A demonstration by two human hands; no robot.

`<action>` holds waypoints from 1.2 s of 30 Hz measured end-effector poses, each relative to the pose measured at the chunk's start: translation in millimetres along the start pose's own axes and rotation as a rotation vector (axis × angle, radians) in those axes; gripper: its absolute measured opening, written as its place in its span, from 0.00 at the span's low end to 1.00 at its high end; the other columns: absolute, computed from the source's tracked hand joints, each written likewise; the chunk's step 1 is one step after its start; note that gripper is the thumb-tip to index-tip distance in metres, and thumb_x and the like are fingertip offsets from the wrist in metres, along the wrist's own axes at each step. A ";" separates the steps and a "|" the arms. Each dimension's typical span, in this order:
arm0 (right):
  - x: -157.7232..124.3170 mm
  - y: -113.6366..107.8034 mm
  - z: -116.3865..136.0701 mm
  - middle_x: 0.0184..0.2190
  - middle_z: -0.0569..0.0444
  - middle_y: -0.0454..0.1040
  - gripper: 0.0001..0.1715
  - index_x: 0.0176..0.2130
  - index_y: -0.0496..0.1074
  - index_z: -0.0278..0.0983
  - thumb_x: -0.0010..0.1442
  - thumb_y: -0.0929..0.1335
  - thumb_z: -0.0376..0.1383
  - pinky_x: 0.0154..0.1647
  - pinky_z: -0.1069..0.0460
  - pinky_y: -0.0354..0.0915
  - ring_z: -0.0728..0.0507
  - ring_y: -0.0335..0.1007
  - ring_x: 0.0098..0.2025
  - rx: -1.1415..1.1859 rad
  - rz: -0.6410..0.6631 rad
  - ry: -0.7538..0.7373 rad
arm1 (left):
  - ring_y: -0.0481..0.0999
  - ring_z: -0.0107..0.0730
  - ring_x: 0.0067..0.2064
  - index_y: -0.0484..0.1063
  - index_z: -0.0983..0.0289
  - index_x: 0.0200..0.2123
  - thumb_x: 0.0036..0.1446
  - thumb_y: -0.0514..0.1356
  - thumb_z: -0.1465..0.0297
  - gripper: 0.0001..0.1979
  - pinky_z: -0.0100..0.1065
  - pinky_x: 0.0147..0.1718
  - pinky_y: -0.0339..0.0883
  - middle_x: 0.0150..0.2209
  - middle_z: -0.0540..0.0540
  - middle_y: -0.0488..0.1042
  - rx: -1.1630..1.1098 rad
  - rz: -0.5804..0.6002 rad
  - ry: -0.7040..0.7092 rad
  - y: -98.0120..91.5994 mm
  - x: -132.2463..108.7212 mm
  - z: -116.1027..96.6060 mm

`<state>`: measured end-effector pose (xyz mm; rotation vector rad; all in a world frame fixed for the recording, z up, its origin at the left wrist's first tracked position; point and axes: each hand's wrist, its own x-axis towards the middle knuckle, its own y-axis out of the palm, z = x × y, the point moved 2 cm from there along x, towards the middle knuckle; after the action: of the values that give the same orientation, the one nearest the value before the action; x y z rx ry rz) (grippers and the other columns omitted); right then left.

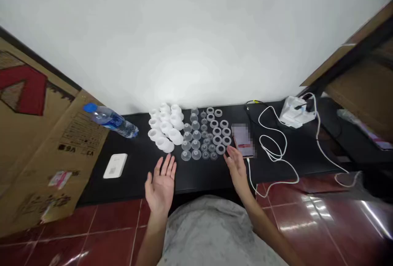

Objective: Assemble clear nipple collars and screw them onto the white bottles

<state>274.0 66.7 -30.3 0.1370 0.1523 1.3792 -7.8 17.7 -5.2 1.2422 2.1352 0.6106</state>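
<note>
My left hand [161, 184] is palm up above the black tabletop with its fingers stretched out, holding nothing. Just beyond it stand several white bottles [166, 128] in a tight group. To their right are rows of clear dome-shaped caps [195, 135] and smaller clear nipple-like pieces [204, 135]. Farther right lie translucent rings [217, 140], in columns. My right hand [237, 168] is near the closest ring and the lower left of a phone [243, 140], whose screen is blurred out. Its fingers are extended and nothing shows in them.
On the black table [196, 176], a blue-capped water bottle [113, 121] leans or lies at the left, beyond a white flat box [115, 165]. A white cable [278, 155] loops at the right to a white power strip [296, 111]. A cardboard box [70, 135] borders the left.
</note>
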 end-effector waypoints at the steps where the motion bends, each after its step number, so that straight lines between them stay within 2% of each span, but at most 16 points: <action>1: 0.4 0.1 0.2 0.69 0.45 0.71 0.28 0.63 0.71 0.46 0.70 0.74 0.51 0.77 0.29 0.58 0.33 0.62 0.75 -0.001 0.000 -0.001 | 0.74 0.53 0.69 0.78 0.60 0.56 0.69 0.60 0.49 0.25 0.58 0.74 0.56 0.64 0.66 0.79 0.058 0.001 0.006 0.2 0.0 2.3; 4: 1.3 0.3 -0.2 0.69 0.45 0.72 0.27 0.62 0.71 0.47 0.70 0.74 0.50 0.76 0.29 0.60 0.33 0.64 0.75 0.005 -0.001 -0.006 | 0.79 0.54 0.65 0.79 0.61 0.51 0.67 0.66 0.54 0.18 0.59 0.71 0.61 0.58 0.65 0.83 0.184 0.037 -0.015 5.4 -1.6 10.9; 9: 1.1 -0.8 -4.6 0.69 0.44 0.72 0.26 0.62 0.70 0.46 0.70 0.74 0.50 0.75 0.29 0.62 0.33 0.65 0.74 0.030 0.000 -0.020 | 0.82 0.59 0.61 0.79 0.64 0.49 0.66 0.68 0.54 0.20 0.60 0.66 0.67 0.56 0.68 0.84 0.240 0.202 -0.177 31.5 -9.3 35.6; 12: 0.5 -1.7 -6.9 0.69 0.43 0.72 0.27 0.63 0.69 0.46 0.70 0.73 0.50 0.75 0.28 0.62 0.33 0.66 0.74 0.032 0.009 -0.026 | 0.80 0.62 0.63 0.79 0.64 0.53 0.66 0.68 0.51 0.24 0.61 0.66 0.68 0.60 0.71 0.81 0.260 0.282 -0.277 43.7 -13.5 53.8; 17: 0.2 -2.4 -6.2 0.68 0.43 0.73 0.26 0.62 0.70 0.46 0.71 0.73 0.50 0.74 0.28 0.63 0.33 0.67 0.73 0.041 0.004 -0.035 | 0.76 0.61 0.67 0.77 0.61 0.61 0.68 0.65 0.50 0.26 0.59 0.68 0.66 0.70 0.67 0.72 0.303 0.370 -0.268 45.6 -14.4 74.2; 21: 0.8 -2.5 -5.9 0.68 0.42 0.74 0.26 0.61 0.71 0.45 0.70 0.74 0.50 0.73 0.28 0.64 0.32 0.67 0.73 0.038 -0.002 -0.028 | 0.78 0.58 0.65 0.76 0.60 0.62 0.70 0.62 0.50 0.26 0.55 0.64 0.72 0.68 0.68 0.74 0.409 0.371 -0.183 41.5 -13.2 75.8; 24: 1.5 -3.0 -6.5 0.68 0.43 0.74 0.26 0.61 0.72 0.45 0.69 0.74 0.50 0.73 0.28 0.64 0.32 0.67 0.73 0.037 0.002 -0.030 | 0.84 0.51 0.59 0.74 0.59 0.64 0.72 0.61 0.53 0.25 0.49 0.57 0.78 0.64 0.66 0.77 0.640 0.358 -0.019 43.4 -12.7 71.5; 29: 2.2 -3.8 -6.4 0.68 0.44 0.74 0.25 0.61 0.72 0.46 0.70 0.74 0.50 0.75 0.28 0.62 0.32 0.65 0.74 0.030 0.009 -0.023 | 0.86 0.40 0.40 0.74 0.61 0.65 0.73 0.60 0.60 0.22 0.40 0.44 0.81 0.45 0.59 0.85 1.093 0.359 0.275 62.7 -6.2 74.8; 32: 2.2 -3.9 -6.4 0.68 0.44 0.74 0.25 0.61 0.72 0.46 0.69 0.75 0.50 0.75 0.28 0.62 0.32 0.65 0.74 0.041 0.007 -0.016 | 0.85 0.40 0.34 0.77 0.62 0.63 0.74 0.60 0.62 0.20 0.40 0.40 0.80 0.36 0.56 0.85 1.255 0.350 0.342 74.5 0.9 84.2; 36: 1.9 -3.7 -7.3 0.67 0.45 0.74 0.25 0.60 0.72 0.47 0.69 0.74 0.50 0.75 0.28 0.61 0.33 0.66 0.73 0.054 0.007 -0.005 | 0.87 0.43 0.34 0.81 0.63 0.56 0.75 0.58 0.65 0.15 0.40 0.38 0.79 0.35 0.58 0.86 1.351 0.317 0.414 78.5 8.8 90.9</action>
<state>276.6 67.9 -38.2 0.1862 0.1856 1.3817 99.2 70.0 -22.7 2.2812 2.7594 -0.7281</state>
